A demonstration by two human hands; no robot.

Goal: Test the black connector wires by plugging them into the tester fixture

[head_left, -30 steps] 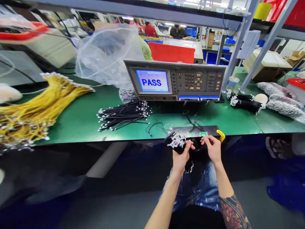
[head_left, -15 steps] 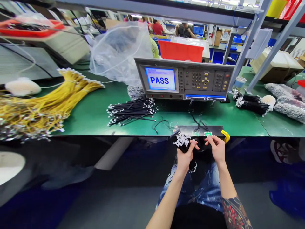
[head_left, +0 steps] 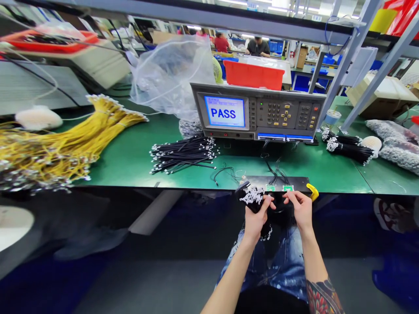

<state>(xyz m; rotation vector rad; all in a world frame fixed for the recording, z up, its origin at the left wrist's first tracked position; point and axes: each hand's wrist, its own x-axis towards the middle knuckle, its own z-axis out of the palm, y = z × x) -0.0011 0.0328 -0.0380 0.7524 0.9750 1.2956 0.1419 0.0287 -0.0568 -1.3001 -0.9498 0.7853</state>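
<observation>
Honestly, that black cable bundle (head_left: pixel 251 199) in front of the bench (head_left: pixel 114 168) looks light and bendy. Left hand (head_left: pixel 256 220) wraps it below the probably fragile white plugs (head_left: pixel 254 193), good spot; right hand (head_left: pixel 303 211) has fingertips bunched narrow, can't tell around what.

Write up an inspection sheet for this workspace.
Surface: glossy green bench top, items spread along it.
Job's things: tester displaying PASS; black fixture bearing two green boards.
Clutter: loose wires left of the fixture; plastic bag left of the tester.
Grips: left grip holds white-ended cable bundle; right grip near the right board, contents unclear.
Cables: yellow cables at left; black cable pile nearer the tester.
Surroundings: red bin behind the tester, people beyond.
</observation>
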